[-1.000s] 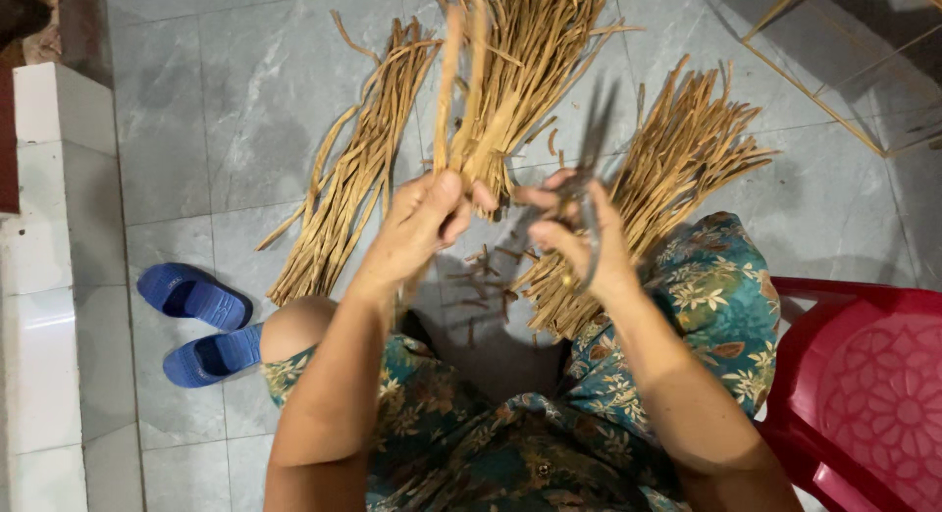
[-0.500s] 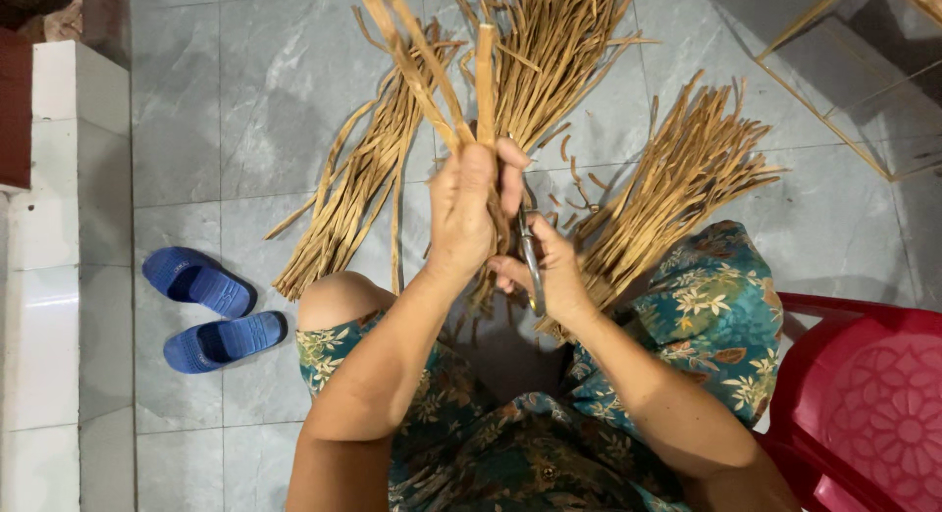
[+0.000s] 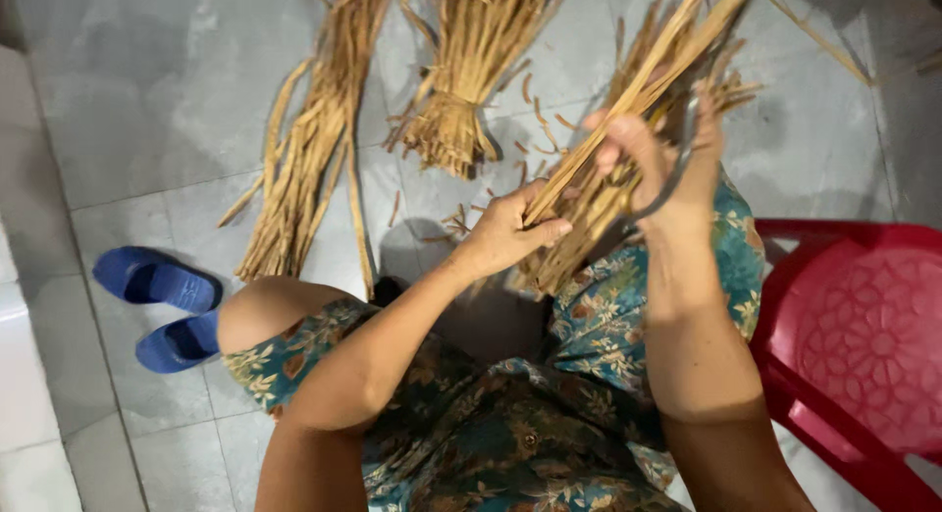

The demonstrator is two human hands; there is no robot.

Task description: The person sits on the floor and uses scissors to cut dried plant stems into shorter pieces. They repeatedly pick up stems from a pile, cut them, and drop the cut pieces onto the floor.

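Observation:
My left hand (image 3: pixel 510 232) grips the lower end of a few long tan cane strips (image 3: pixel 648 80) that slant up to the right. My right hand (image 3: pixel 667 154) is higher up and holds dark metal scissors (image 3: pixel 677 169) against the same strips. Under both hands a bundle of dried tan stalks (image 3: pixel 579 228) rests on my right knee. I sit with a green floral dress over my lap.
Two more bundles of dried stalks lie on the grey tiled floor, one at the left (image 3: pixel 304 149) and one in the middle (image 3: pixel 471 71). Short offcuts are scattered between them. Blue slippers (image 3: pixel 162 306) stand at the left. A red plastic chair (image 3: pixel 863 345) is at my right.
The view has swung so the bundles sit further left. My hands moved right and the strips now tilt to the right instead of standing upright.

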